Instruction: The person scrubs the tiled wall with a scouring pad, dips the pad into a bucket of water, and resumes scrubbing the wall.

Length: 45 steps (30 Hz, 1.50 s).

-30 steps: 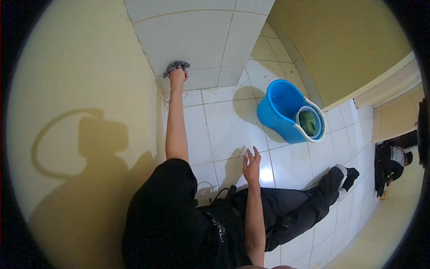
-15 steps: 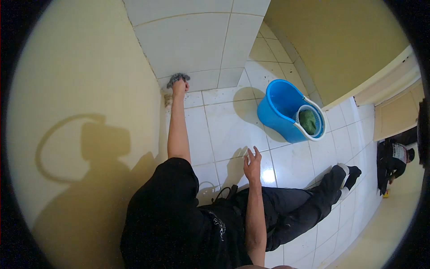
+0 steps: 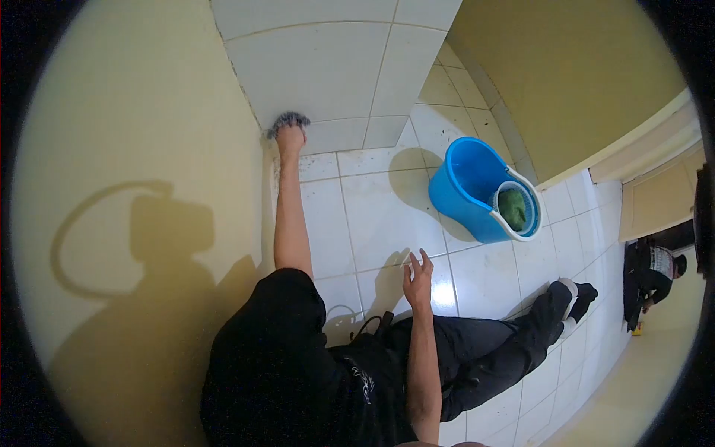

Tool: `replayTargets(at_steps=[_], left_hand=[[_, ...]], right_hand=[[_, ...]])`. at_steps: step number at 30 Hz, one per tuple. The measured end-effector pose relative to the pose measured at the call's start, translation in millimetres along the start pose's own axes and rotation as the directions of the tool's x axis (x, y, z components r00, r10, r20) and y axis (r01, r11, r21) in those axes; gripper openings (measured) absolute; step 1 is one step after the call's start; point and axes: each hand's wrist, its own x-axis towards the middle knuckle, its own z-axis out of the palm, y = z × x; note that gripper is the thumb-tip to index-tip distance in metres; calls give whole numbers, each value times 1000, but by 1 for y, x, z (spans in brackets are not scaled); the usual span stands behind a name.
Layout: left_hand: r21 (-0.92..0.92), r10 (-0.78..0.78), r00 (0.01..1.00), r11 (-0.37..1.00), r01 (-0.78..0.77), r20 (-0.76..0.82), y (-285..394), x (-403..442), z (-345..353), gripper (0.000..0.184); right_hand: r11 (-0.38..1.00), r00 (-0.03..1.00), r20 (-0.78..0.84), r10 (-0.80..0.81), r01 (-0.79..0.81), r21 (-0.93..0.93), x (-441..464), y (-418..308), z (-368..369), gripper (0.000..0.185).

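My left hand point(image 3: 291, 139) is closed around a grey, fuzzy scouring pad point(image 3: 289, 121), which looks like steel wool. It presses the pad to the bottom of the white tiled wall point(image 3: 313, 71), beside the corner with the yellow wall. Between the fist and that wall, part of the pad is hidden. My right hand point(image 3: 418, 279) hovers over the floor tiles near my lap, fingers apart and nothing in them. Dark dirt specks point(image 3: 320, 160) mark the floor along the wall's foot.
A blue mop bucket point(image 3: 456, 195) stands to the right on the white tiled floor point(image 3: 387, 223). A green cloth point(image 3: 512, 208) lies in its wringer basket. My legs point(image 3: 491, 357) stretch rightward. Another person point(image 3: 652, 279) is low at the far right. The yellow wall point(image 3: 149, 127) rises close on the left.
My left hand has shifted slightly left with the scouring pad, closer to the corner. My right hand stays nearly in the same place.
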Motion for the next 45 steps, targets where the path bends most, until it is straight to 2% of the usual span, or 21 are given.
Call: replayTargets(at_steps=[2, 3, 5, 7, 9, 11, 13, 16, 19, 21, 26, 27, 28, 30, 32, 36, 38, 40, 42, 43, 45], left_hand=[[135, 170, 985, 976, -170, 17, 31, 0, -5, 34], [52, 127, 992, 991, -127, 4, 53, -4, -6, 27], [325, 329, 944, 892, -315, 12, -15, 46, 3, 27], [645, 303, 939, 688, -333, 161, -38, 44, -2, 27], [300, -52, 998, 953, 36, 45, -95, 50, 17, 31], [163, -142, 990, 977, 136, 26, -97, 46, 19, 35], [302, 58, 998, 952, -56, 4, -52, 33, 5, 41], [235, 59, 997, 971, -43, -59, 24, 12, -11, 48], [696, 257, 947, 716, -53, -192, -30, 32, 0, 42], [800, 117, 990, 584, -137, 84, -59, 36, 1, 37], [877, 483, 873, 386, -286, 72, -22, 17, -10, 33], [412, 223, 975, 888, -205, 5, -28, 36, -6, 26], [-226, -55, 996, 973, 39, -63, -36, 57, -1, 23], [-449, -73, 997, 892, 52, -30, -71, 68, 5, 25], [-461, -148, 989, 876, 140, 19, -102, 86, 7, 25], [-349, -298, 953, 899, 265, -45, -8, 10, -11, 28], [-379, -82, 988, 925, 26, -131, 24, 14, -13, 29], [-417, 16, 991, 906, -71, -135, 24, 12, -7, 29], [-470, 23, 997, 881, -55, -73, 14, 13, -11, 30], [-760, -178, 971, 606, 237, 160, -9, 22, -13, 20], [-700, -249, 966, 676, 230, 78, -96, 51, 6, 14]], right_hand=[[999, 999, 10, 31, -31, 11, -6, 2, 0, 40], [999, 999, 9, 35, -36, 22, -5, 5, 2, 40], [999, 999, 18, 33, -33, 35, -4, 4, 6, 40], [999, 999, 23, 24, -25, 32, -1, 2, 6, 40], [999, 999, 20, 25, -25, 26, -4, -3, 2, 39], [999, 999, 14, 29, -29, 14, -1, -6, -1, 39], [999, 999, 13, 46, -46, -7, -2, -1, -2, 39], [1000, 1000, -26, 16, -17, -7, -2, 8, 4, 39], [999, 1000, 18, 23, -24, 40, -2, -1, 2, 40], [999, 1000, 17, 15, -16, 38, 0, -3, 0, 40], [1000, 1000, -16, 15, -15, -22, -5, 7, 4, 39], [1000, 1000, -21, 10, -10, -17, -4, 9, 5, 39], [1000, 1000, -23, 4, -4, -9, -4, 9, 7, 39], [1000, 1000, 11, 8, -8, 6, -9, 5, 7, 39], [1000, 1000, 15, 9, -9, 11, -3, 4, 4, 39], [1000, 1000, -1, 7, -7, 21, -4, -1, -3, 39], [1000, 1000, -23, 8, -8, 18, 7, 0, -3, 39], [999, 999, -1, 43, -43, 8, 1, 2, -1, 39], [999, 999, 8, 49, -50, 21, -2, 2, 1, 38], [999, 999, 3, 43, -43, 27, 4, 1, 2, 38], [999, 1000, 14, 18, -19, 26, 3, 1, 1, 38]])
